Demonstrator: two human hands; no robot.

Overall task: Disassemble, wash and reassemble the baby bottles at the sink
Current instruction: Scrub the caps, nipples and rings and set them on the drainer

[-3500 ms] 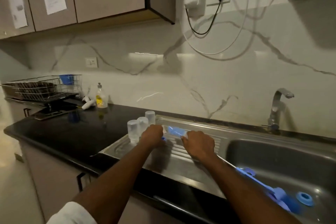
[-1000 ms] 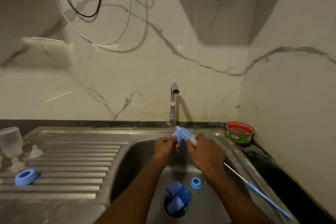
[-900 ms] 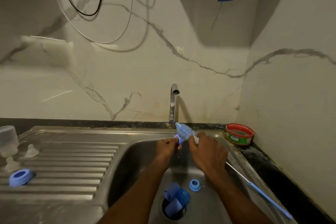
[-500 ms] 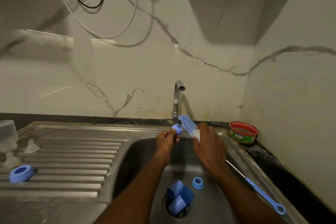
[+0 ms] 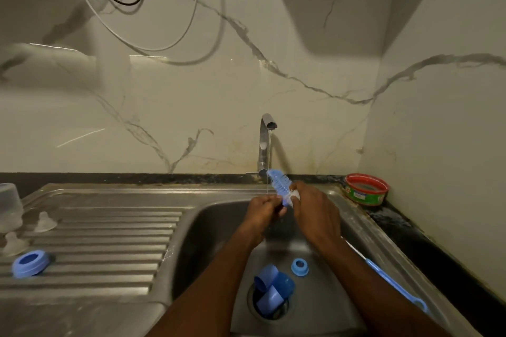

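Observation:
My right hand (image 5: 315,216) grips a blue bottle brush (image 5: 279,182) just below its bristle head. The brush's long handle (image 5: 391,282) runs back past my wrist over the sink's right side. My left hand (image 5: 261,206) is curled close against the brush and pinches a small blue bottle part (image 5: 284,201), mostly hidden by my fingers. Both hands are over the basin under a thin stream from the faucet (image 5: 264,145). Blue caps (image 5: 272,290) lie in the drain, and a small blue ring (image 5: 299,267) lies beside them.
On the steel drainboard (image 5: 109,241) at the left are a blue collar ring (image 5: 30,264), two clear nipples (image 5: 45,223), and a clear bottle body (image 5: 9,210) at the frame edge. A red tin (image 5: 365,189) stands on the black counter at the right corner.
My hands went from the drainboard to the basin under the faucet. Over the last second the brush head has tilted up into the stream and my left hand has closed in on it.

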